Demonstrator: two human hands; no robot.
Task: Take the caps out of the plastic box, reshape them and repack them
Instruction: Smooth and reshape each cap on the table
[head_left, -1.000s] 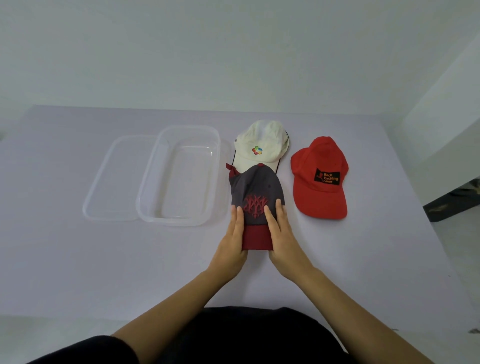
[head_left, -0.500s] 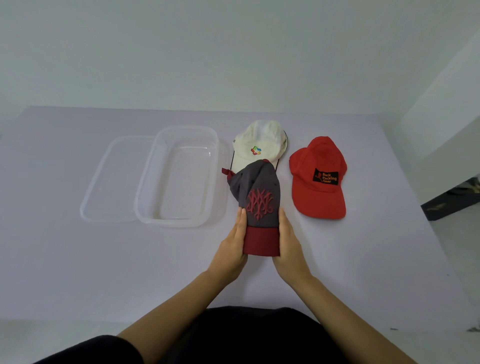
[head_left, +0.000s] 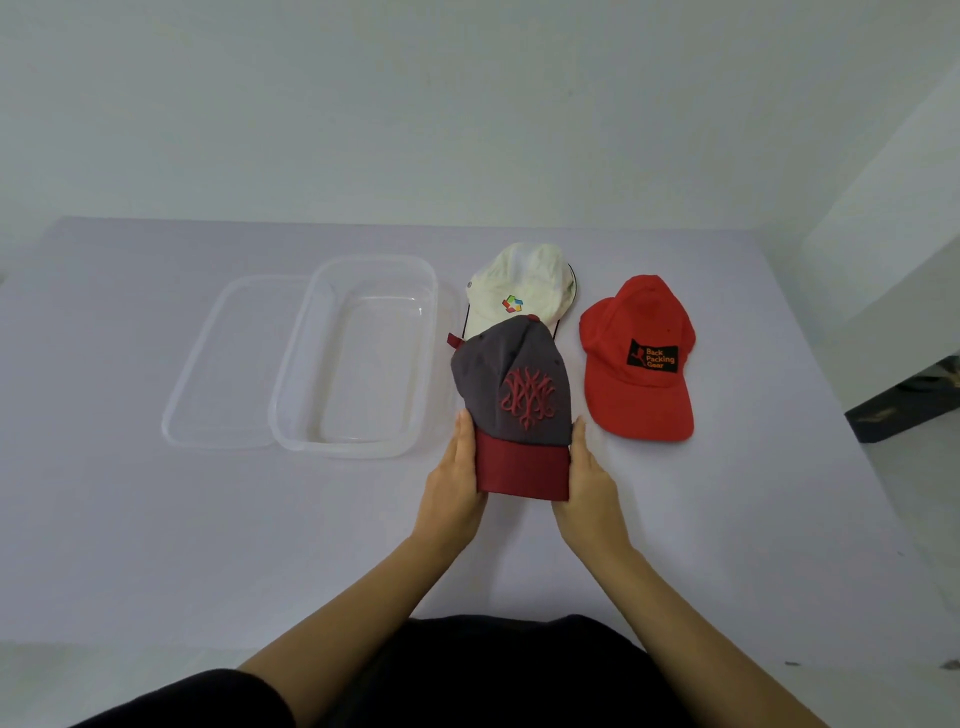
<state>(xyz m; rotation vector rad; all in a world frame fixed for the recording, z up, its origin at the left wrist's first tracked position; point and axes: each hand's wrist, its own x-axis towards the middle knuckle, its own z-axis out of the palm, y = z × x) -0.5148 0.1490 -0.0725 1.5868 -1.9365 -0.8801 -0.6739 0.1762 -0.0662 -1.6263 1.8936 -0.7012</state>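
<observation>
Both forearms are bare. A black sleeve (head_left: 208, 699) covers the left upper arm, and black clothing (head_left: 498, 670) covers the torso below.

The grey cap (head_left: 511, 387) hides the white cap's (head_left: 519, 288) brim and front edge.

A pale lilac counter (head_left: 156, 519) fills the middle and lower frame. A plain off-white wall (head_left: 467, 104) spans the upper frame behind it. At the right edge, a white panel (head_left: 893, 218) stands above a dark floor area (head_left: 904, 410), its detail unclear.
</observation>
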